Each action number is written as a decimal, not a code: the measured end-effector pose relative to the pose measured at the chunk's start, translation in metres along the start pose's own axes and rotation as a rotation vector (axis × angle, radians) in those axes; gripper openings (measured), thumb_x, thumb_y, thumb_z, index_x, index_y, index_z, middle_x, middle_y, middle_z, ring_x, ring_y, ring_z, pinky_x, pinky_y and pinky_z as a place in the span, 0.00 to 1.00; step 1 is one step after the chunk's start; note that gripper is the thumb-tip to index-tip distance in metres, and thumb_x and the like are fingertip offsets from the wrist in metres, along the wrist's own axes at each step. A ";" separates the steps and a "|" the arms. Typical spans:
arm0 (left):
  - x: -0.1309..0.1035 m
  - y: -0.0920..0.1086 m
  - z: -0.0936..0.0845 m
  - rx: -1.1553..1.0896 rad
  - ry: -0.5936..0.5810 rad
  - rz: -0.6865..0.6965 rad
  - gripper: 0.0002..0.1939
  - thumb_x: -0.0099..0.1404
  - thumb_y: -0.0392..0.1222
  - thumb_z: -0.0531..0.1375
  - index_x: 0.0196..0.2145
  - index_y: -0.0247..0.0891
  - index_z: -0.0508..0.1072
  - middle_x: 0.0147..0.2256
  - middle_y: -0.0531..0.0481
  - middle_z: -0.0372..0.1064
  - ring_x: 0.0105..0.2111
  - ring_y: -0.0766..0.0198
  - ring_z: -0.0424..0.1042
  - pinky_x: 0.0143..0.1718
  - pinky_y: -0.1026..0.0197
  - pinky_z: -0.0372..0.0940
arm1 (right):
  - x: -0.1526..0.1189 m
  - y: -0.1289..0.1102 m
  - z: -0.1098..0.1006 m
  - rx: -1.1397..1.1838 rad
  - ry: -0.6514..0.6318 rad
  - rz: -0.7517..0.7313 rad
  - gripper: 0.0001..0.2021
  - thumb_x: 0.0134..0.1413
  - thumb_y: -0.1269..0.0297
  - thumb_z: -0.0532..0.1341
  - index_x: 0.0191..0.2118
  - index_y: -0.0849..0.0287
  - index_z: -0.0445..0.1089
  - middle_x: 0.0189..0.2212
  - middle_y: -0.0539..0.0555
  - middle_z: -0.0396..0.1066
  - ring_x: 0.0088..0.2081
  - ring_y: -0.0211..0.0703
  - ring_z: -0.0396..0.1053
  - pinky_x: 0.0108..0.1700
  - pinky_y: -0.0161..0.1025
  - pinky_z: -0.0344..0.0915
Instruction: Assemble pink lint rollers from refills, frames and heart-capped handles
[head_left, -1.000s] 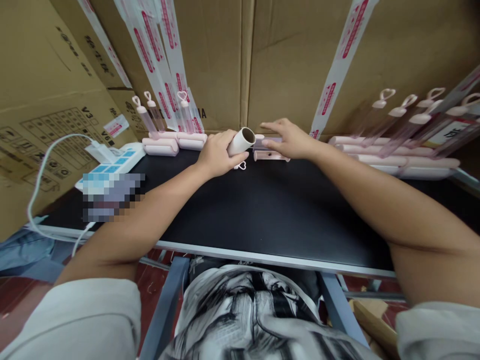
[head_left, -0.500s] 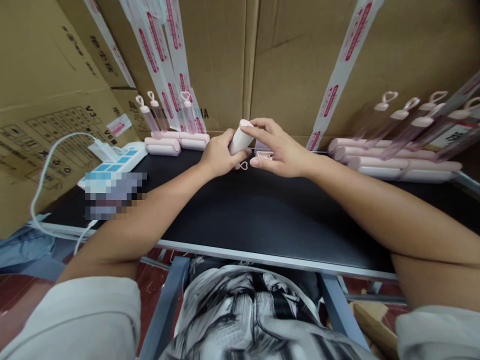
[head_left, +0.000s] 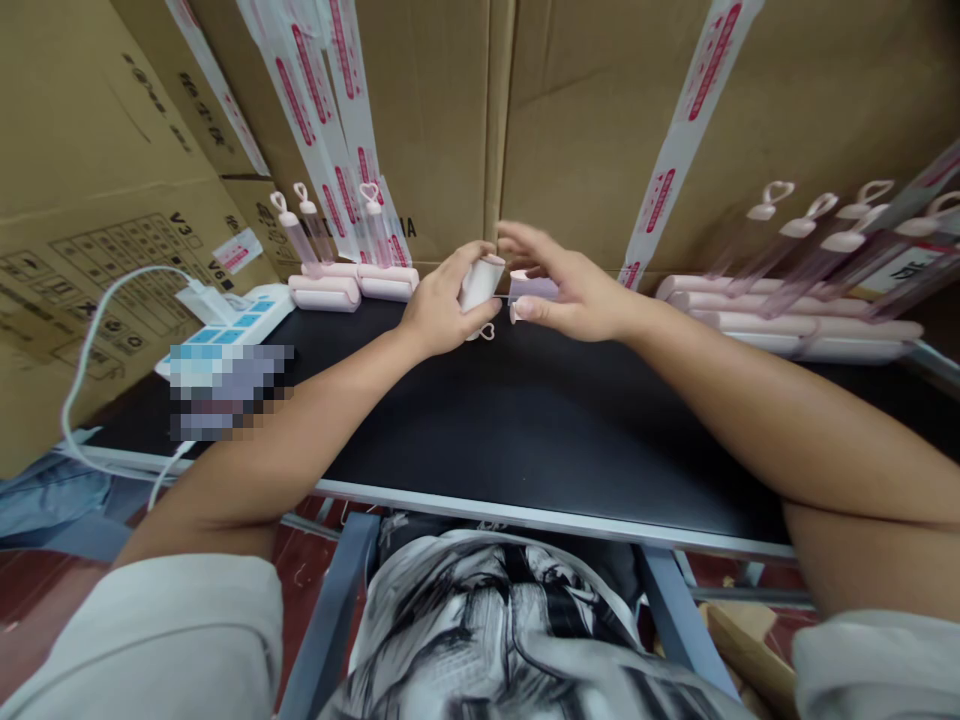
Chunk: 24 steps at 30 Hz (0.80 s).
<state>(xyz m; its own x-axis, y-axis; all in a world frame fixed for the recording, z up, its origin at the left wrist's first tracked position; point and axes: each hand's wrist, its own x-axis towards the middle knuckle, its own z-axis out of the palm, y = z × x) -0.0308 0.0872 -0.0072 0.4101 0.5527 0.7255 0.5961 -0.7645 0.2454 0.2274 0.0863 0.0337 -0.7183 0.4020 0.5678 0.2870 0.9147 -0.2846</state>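
Note:
Fingers and thumb of my left hand (head_left: 442, 308) wrap round a short white cylinder with a pale pink end (head_left: 481, 282), held tilted above the black table. To its right my right hand (head_left: 574, 290) hangs apart from the cylinder, fingers spread, thumb away from them. Behind its thumb a pinkish translucent piece (head_left: 534, 288) shows, partly covered; whether the thumb touches it I cannot tell. A small heart-shaped loop (head_left: 486, 332) lies below the cylinder.
Pink and white cases with clear, loop-topped tubes stand at the left (head_left: 324, 292) and right (head_left: 814, 335). A power strip (head_left: 262, 305) with a white cable lies at the left. Tall cardboard (head_left: 435, 120) rises behind the black table (head_left: 525, 430).
My right hand has drawn back to the right, off the white cylinder. The cylinder has tipped further over in my left hand, its top now lower.

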 end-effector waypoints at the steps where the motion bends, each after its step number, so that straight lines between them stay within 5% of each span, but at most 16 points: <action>1: 0.000 0.001 -0.001 0.000 0.007 -0.028 0.38 0.67 0.62 0.65 0.68 0.42 0.64 0.65 0.38 0.71 0.60 0.44 0.77 0.61 0.47 0.70 | 0.001 0.003 -0.001 -0.001 0.022 0.053 0.50 0.65 0.24 0.55 0.83 0.44 0.48 0.75 0.61 0.63 0.69 0.67 0.69 0.68 0.68 0.67; 5: 0.001 0.008 -0.004 -0.018 0.036 -0.145 0.33 0.62 0.53 0.66 0.62 0.40 0.68 0.56 0.42 0.77 0.44 0.51 0.80 0.48 0.51 0.72 | 0.001 0.031 0.002 -0.182 0.005 0.259 0.49 0.68 0.29 0.56 0.83 0.53 0.49 0.77 0.65 0.60 0.73 0.72 0.64 0.72 0.71 0.61; 9: 0.003 0.018 -0.008 -0.047 0.027 -0.223 0.30 0.61 0.50 0.66 0.59 0.41 0.70 0.50 0.45 0.78 0.41 0.53 0.78 0.47 0.52 0.70 | -0.006 0.057 0.015 -0.438 -0.166 0.545 0.43 0.70 0.38 0.57 0.82 0.53 0.53 0.76 0.70 0.61 0.73 0.81 0.60 0.70 0.77 0.58; 18: 0.002 0.018 -0.008 -0.089 0.099 -0.266 0.38 0.63 0.51 0.67 0.68 0.44 0.64 0.63 0.41 0.72 0.54 0.47 0.78 0.55 0.51 0.70 | 0.011 0.058 0.040 -0.612 -0.307 0.697 0.44 0.70 0.29 0.50 0.82 0.47 0.54 0.71 0.74 0.64 0.70 0.86 0.63 0.67 0.79 0.55; 24: 0.003 0.013 -0.009 -0.108 0.116 -0.234 0.39 0.67 0.56 0.67 0.71 0.45 0.62 0.70 0.39 0.64 0.64 0.43 0.72 0.62 0.47 0.68 | 0.022 0.066 0.045 -0.561 -0.308 0.737 0.43 0.71 0.27 0.42 0.76 0.48 0.66 0.71 0.73 0.65 0.70 0.86 0.62 0.67 0.85 0.52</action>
<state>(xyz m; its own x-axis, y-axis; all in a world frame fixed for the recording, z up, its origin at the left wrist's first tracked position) -0.0279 0.0762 0.0040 0.1842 0.6813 0.7085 0.5856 -0.6550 0.4777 0.2023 0.1534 -0.0076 -0.3496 0.9256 0.1451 0.9333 0.3577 -0.0329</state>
